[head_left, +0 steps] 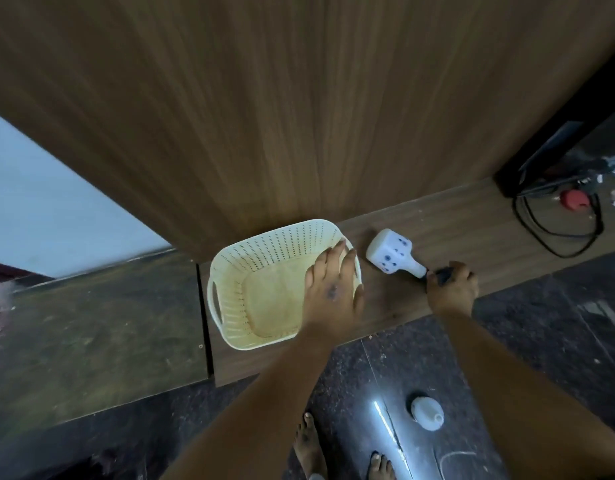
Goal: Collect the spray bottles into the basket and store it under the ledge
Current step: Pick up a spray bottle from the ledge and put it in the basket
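A cream perforated basket (254, 289) sits on the wooden ledge (455, 230) against a wood panel. Nothing lies inside the basket. My left hand (332, 287) rests on the basket's right rim, fingers spread over it. Right of the basket a white spray bottle with blue dots (391, 252) lies tilted on the ledge. My right hand (453, 284) is closed around that bottle's dark spray head. A second white bottle (427, 412) stands on the dark floor below, near my feet.
A tall wood panel (264, 116) rises behind the ledge. At the far right lie a black cable (558, 230), a red object (574, 199) and a dark stand. A glossy step (91, 334) lies left of the ledge. My bare feet stand on dark stone floor.
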